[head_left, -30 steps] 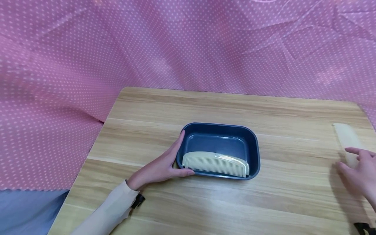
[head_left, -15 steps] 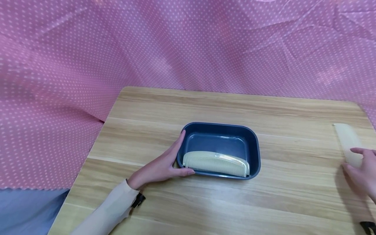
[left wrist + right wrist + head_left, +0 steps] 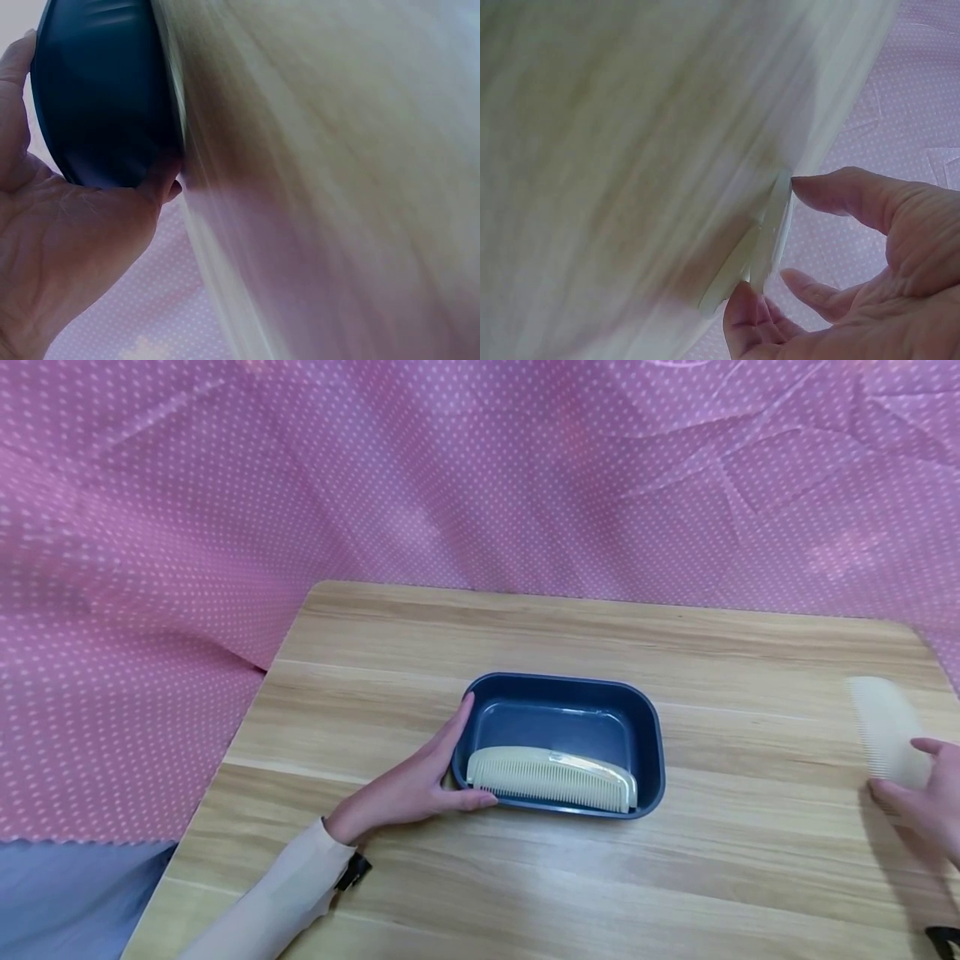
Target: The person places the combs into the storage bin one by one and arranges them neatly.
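A dark blue rectangular box (image 3: 647, 752) stands on the table, and a cream comb (image 3: 551, 775) lies inside along its near wall. My left hand (image 3: 408, 792) grips the box's left end, thumb at the near rim and fingers along the outer side. In the left wrist view the palm faces the box wall (image 3: 105, 90). Far to the right, my right hand (image 3: 930, 797) pinches a second cream comb (image 3: 885, 722) at its near end. The right wrist view shows that comb (image 3: 769, 232) tilted, between the thumb and fingertips of the right hand (image 3: 862, 262).
The wooden table (image 3: 360, 693) has rounded far corners. A pink polka-dot cloth (image 3: 480, 477) hangs behind it and down its left side. Bluish fabric (image 3: 75, 893) shows at the lower left.
My right hand has shifted slightly right and now pinches the comb's near end; that comb has turned a little and looks blurred. The left hand and box stay in place.
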{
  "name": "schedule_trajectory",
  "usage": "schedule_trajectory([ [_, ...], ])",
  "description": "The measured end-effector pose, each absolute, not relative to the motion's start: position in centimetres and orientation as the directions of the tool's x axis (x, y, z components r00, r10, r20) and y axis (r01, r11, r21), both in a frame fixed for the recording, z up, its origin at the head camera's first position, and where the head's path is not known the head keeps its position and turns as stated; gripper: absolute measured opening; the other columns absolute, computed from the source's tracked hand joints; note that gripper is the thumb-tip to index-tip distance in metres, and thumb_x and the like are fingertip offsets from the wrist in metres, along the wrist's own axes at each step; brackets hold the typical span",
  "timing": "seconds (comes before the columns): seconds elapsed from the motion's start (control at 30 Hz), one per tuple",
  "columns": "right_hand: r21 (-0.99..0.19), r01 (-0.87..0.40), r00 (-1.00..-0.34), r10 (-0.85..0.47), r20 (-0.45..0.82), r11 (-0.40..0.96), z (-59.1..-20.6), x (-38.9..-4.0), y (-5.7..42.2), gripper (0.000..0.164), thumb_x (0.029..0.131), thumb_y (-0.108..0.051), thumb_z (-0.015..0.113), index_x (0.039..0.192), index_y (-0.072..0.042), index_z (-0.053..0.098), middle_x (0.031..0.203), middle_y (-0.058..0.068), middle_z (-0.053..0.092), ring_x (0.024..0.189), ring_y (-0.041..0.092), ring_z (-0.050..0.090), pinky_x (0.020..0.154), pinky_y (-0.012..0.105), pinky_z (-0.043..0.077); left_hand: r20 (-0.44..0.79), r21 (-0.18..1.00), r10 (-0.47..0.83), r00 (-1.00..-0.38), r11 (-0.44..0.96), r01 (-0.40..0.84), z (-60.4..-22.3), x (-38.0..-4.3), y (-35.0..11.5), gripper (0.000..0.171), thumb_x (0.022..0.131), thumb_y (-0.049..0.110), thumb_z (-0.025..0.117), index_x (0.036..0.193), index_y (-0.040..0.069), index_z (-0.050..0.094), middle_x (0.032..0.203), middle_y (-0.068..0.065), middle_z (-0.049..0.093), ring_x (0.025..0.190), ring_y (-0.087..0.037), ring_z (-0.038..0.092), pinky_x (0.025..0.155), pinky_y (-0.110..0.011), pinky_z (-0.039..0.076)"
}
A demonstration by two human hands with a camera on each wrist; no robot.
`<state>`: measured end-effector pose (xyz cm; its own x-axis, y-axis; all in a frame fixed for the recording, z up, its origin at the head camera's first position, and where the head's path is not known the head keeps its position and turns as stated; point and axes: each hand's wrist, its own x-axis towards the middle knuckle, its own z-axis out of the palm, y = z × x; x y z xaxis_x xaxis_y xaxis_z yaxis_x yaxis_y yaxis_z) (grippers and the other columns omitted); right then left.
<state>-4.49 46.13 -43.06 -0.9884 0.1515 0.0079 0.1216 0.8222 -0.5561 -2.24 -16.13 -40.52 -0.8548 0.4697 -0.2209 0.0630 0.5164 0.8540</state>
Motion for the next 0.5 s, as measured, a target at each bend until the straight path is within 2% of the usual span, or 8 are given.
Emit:
schedule_trajectory([
  [0.07, -0.568, 0.133, -0.987, 0.159, -0.003, 0.812, -42.93, -4.52, 46.12, 0.077, 0.088, -0.003, 0.063, 0.146, 0.031, 0.025, 0.135, 0.059, 0.03, 0.121, 0.072, 0.035, 0.1, 0.023, 0.033, -0.221, 0.854, 0.469, -0.855, 0.517, 0.063, -40.48, -2.23, -16.13, 0.128, 0.095, 0.05, 0.086, 0.171, 0.043, -0.017, 0.179, 0.016, -0.009, 0.164, -0.01, 0.001, 0.129, -0.051, 0.019],
  [0.1, -0.581, 0.138, -0.986, 0.165, -0.006, 0.802, -42.88, -4.54, 46.07, 0.078, 0.087, -0.003, 0.063, 0.146, 0.031, 0.023, 0.133, 0.059, 0.031, 0.119, 0.072, 0.036, 0.097, 0.015, 0.031, -0.22, 0.854, 0.469, -0.855, 0.516, 0.064, -40.49, -2.24, -16.12, 0.128, 0.095, 0.05, 0.086, 0.171, 0.043, -0.017, 0.179, 0.016, -0.009, 0.164, -0.01, 0.001, 0.129, -0.051, 0.019],
  [0.13, -0.591, 0.14, -0.986, 0.169, -0.006, 0.795, -42.82, -4.57, 46.05, 0.08, 0.086, -0.003, 0.064, 0.146, 0.031, 0.023, 0.131, 0.059, 0.032, 0.116, 0.071, 0.037, 0.086, 0.01, 0.026, -0.22, 0.854, 0.47, -0.855, 0.515, 0.064, -40.49, -2.25, -16.12, 0.128, 0.095, 0.05, 0.086, 0.171, 0.043, -0.017, 0.179, 0.016, -0.009, 0.164, -0.01, 0.002, 0.129, -0.051, 0.019],
  [0.23, -0.603, 0.149, -0.984, 0.178, -0.011, 0.784, -42.65, -4.66, 45.91, 0.082, 0.084, -0.001, 0.065, 0.146, 0.032, 0.021, 0.125, 0.057, 0.034, 0.11, 0.07, 0.04, 0.071, 0.007, 0.024, -0.215, 0.855, 0.473, -0.855, 0.513, 0.069, -40.56, -2.25, -16.14, 0.128, 0.095, 0.05, 0.086, 0.171, 0.043, -0.017, 0.179, 0.016, -0.009, 0.164, -0.01, 0.002, 0.129, -0.051, 0.019],
  [0.37, -0.605, 0.158, -0.982, 0.189, -0.013, 0.78, -42.5, -4.73, 45.67, 0.085, 0.083, 0.0, 0.066, 0.147, 0.031, 0.02, 0.121, 0.055, 0.037, 0.104, 0.066, 0.041, 0.068, 0.007, 0.025, -0.2, 0.858, 0.476, -0.856, 0.507, 0.082, -40.76, -2.31, -16.18, 0.129, 0.095, 0.05, 0.086, 0.171, 0.042, -0.018, 0.179, 0.016, -0.009, 0.164, -0.009, 0.001, 0.129, -0.051, 0.019],
  [0.43, -0.612, 0.159, -0.981, 0.194, -0.01, 0.775, -42.48, -4.69, 45.56, 0.084, 0.083, 0.001, 0.066, 0.148, 0.03, 0.021, 0.119, 0.054, 0.038, 0.099, 0.045, 0.051, 0.068, 0.005, 0.026, -0.192, 0.86, 0.479, -0.857, 0.502, 0.088, -40.83, -2.36, -16.19, 0.129, 0.095, 0.05, 0.086, 0.171, 0.042, -0.018, 0.179, 0.016, -0.01, 0.164, -0.009, 0.001, 0.129, -0.051, 0.019],
  [0.47, -0.616, 0.162, -0.98, 0.197, -0.011, 0.771, -42.46, -4.67, 45.55, 0.084, 0.083, 0.001, 0.066, 0.148, 0.03, 0.021, 0.119, 0.053, 0.039, 0.097, 0.038, 0.051, 0.067, 0.005, 0.026, -0.19, 0.861, 0.48, -0.857, 0.501, 0.089, -40.86, -2.39, -16.18, 0.129, 0.095, 0.049, 0.086, 0.171, 0.042, -0.019, 0.179, 0.016, -0.01, 0.164, -0.009, 0.001, 0.129, -0.051, 0.018],
  [0.5, -0.624, 0.163, -0.98, 0.199, -0.012, 0.764, -42.43, -4.64, 45.51, 0.083, 0.083, 0.002, 0.066, 0.148, 0.029, 0.021, 0.119, 0.053, 0.039, 0.095, 0.024, 0.051, 0.067, 0.004, 0.027, -0.19, 0.86, 0.48, -0.857, 0.501, 0.09, -40.86, -2.4, -16.19, 0.129, 0.095, 0.05, 0.086, 0.171, 0.042, -0.019, 0.179, 0.016, -0.01, 0.164, -0.009, 0.001, 0.129, -0.051, 0.018],
])
